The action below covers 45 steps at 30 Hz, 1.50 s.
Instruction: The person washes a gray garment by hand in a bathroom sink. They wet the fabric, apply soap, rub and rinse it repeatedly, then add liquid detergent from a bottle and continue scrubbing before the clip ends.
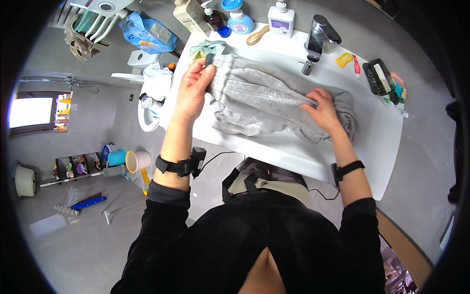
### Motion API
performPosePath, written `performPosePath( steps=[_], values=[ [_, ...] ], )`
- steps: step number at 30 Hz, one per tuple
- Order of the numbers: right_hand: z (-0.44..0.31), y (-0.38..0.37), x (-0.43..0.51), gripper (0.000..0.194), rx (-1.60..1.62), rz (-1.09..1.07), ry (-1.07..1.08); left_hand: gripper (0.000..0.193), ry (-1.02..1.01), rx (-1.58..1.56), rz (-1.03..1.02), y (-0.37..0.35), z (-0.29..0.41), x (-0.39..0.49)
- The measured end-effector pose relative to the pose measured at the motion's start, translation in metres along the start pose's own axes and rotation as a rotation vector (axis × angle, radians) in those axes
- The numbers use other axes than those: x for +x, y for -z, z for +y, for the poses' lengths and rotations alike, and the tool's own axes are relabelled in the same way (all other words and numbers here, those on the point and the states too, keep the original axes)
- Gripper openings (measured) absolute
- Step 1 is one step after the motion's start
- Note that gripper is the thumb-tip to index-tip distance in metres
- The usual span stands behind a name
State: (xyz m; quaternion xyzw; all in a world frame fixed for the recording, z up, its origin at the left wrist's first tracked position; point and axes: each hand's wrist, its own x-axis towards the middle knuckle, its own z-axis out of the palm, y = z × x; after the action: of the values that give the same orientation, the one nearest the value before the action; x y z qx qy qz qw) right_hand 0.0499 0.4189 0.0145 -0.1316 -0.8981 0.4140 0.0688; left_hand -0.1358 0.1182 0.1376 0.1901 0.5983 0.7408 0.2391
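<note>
A grey fabric garment (260,92) with a gathered waistband (222,75) lies stretched across the white washbasin (378,147). At the waistband's left end, my left hand (194,86) pinches the edge near a small dark tag (209,59). My right hand (322,108) grips a fold of the same garment farther right, thumb and fingers closed on the cloth. The garment's right end is bunched up beside that hand. Behind my left hand sits a crumpled pale green and yellow cloth (207,47). The garment hides much of the bowl.
A chrome faucet (320,38) rises at the back of the basin. Along the rear ledge stand a white pump bottle (281,20), a blue pump bottle (240,22) and a wooden hairbrush (257,35). Yellow soap (343,60) and a black soap box (377,77) lie right. A toilet (147,123) is left.
</note>
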Motion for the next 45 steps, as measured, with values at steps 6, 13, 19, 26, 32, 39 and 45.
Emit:
performPosePath(
  steps=[6, 13, 19, 26, 32, 39, 45],
  values=[
    [-0.039, 0.092, -0.012, 0.04, 0.586, -0.363, -0.201, 0.037, 0.025, -0.171, -0.039, 0.018, 0.012, -0.009],
    [-0.089, 0.121, -0.01, 0.042, 1.131, -0.325, -0.102, 0.068, -0.022, -0.345, -0.158, 0.016, 0.028, -0.008],
    [-0.058, 0.087, 0.002, 0.036, 1.281, -0.278, -0.465, 0.036, 0.435, 0.029, -0.095, -0.002, -0.05, -0.021],
    [-0.032, 0.07, -0.004, 0.041, 1.069, -0.329, -0.556, 0.029, 0.346, -0.144, 0.059, 0.035, -0.043, -0.01],
    [-0.03, 0.054, 0.036, 0.04, 1.076, -0.361, -0.517, 0.044, 0.476, 0.446, 0.087, 0.054, -0.054, 0.016],
    [-0.037, 0.022, 0.05, 0.035, 0.968, -0.52, -0.487, 0.08, -0.251, 1.128, -0.185, -0.011, -0.094, 0.023],
    [-0.033, 0.016, 0.045, 0.048, 0.871, -0.54, -0.423, 0.046, 0.298, 0.515, -0.619, -0.058, -0.113, 0.04]
  ],
)
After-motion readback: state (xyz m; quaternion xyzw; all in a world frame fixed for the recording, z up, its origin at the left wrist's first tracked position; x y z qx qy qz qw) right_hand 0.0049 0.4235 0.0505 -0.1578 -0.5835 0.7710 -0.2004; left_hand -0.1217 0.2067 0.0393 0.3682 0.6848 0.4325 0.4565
